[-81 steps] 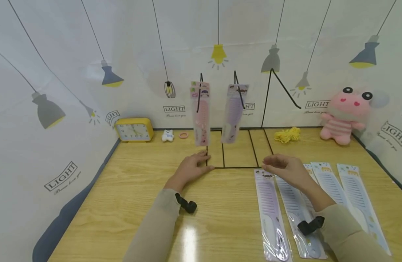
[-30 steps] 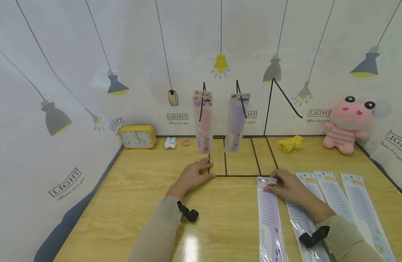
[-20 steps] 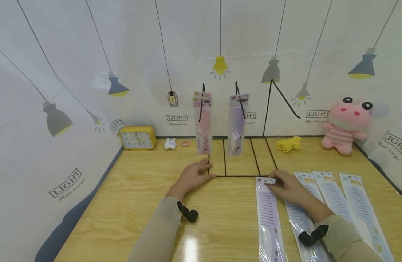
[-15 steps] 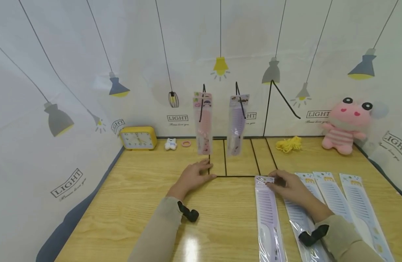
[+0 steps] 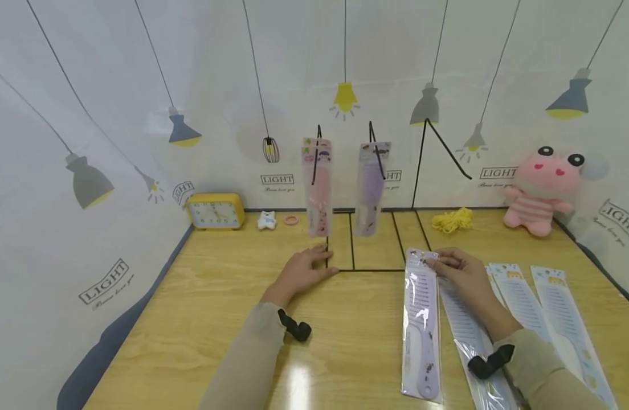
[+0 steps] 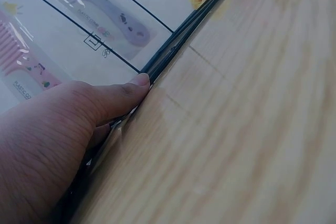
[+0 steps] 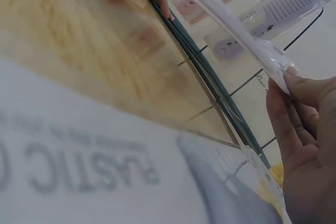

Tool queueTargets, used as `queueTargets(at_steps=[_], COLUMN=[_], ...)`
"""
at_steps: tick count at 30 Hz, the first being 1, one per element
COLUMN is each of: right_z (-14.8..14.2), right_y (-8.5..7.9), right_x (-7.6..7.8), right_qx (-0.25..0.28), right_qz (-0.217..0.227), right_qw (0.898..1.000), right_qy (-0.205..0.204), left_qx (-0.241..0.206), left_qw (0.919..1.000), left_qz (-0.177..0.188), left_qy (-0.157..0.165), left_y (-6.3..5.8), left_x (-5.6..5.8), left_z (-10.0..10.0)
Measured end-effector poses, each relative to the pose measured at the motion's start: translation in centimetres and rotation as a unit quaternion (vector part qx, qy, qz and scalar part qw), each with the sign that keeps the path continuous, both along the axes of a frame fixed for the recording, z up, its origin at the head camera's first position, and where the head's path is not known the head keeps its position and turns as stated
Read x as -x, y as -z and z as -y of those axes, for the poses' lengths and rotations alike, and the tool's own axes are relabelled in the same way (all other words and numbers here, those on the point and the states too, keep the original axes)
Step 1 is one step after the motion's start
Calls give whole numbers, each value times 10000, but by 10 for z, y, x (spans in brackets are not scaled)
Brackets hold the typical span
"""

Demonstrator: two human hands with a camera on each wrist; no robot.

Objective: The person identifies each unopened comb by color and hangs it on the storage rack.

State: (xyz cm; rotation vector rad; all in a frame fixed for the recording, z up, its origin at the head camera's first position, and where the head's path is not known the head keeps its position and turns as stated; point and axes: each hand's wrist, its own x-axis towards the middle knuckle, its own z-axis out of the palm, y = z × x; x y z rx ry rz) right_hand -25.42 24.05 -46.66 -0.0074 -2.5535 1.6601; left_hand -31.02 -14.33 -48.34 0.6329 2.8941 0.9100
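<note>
My left hand (image 5: 304,270) rests at the front left corner of a black wire display rack (image 5: 371,270), its thumb lying on the wire in the left wrist view. With thumb and fingers, my right hand (image 5: 460,273) pinches the top corner of a purple comb in a clear packet (image 5: 421,330). The packet's upper end is raised and overlaps the rack's front wire in the head view. A pink comb packet (image 5: 318,193) hangs on the rack's left hook, a purple comb packet (image 5: 370,191) on the middle hook. The right hook (image 5: 448,148) is bare.
Several blue comb packets (image 5: 566,319) lie to the right, partly under my right forearm. Along the back stand a yellow clock (image 5: 215,210), a small white bear figure (image 5: 266,220), a pink ring (image 5: 291,220), yellow cord (image 5: 452,220) and a pink plush toy (image 5: 542,191).
My right hand has come down to the purple comb packet, taken its top corner and raised that end away from the table. My left hand has stayed at the rack.
</note>
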Motion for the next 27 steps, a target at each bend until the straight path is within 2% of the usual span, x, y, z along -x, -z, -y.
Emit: queueTargets(at_steps=[4,6,11,16,22,27], right_z=[1,1,4,10,19,25], right_y=[-5,-6,-17,-41,-77,-104], right_x=[0,0,-2,-9,-15,-16], right_qx=[406,778,1940,2379,2947,2966], right_qz=[145,116,25,45,-152,-246], right_qw=[9990,9969,9808,9703,9506,9474], right_qy=[84,44,-216,-429,-961,-1176], left_qx=[-6,-23,-56,-106,-138,-165], left_qw=[10000,10000,9999,9999,9998,9998], left_qz=[33,43,82,123,124,93], left_qy=[0,-4,-22,-20,-17,13], left_y=[-3,-2,1,2,1,-3], left_x=[1,1,1,-1,-2,-3], left_z=[0,0,1,0,0,0])
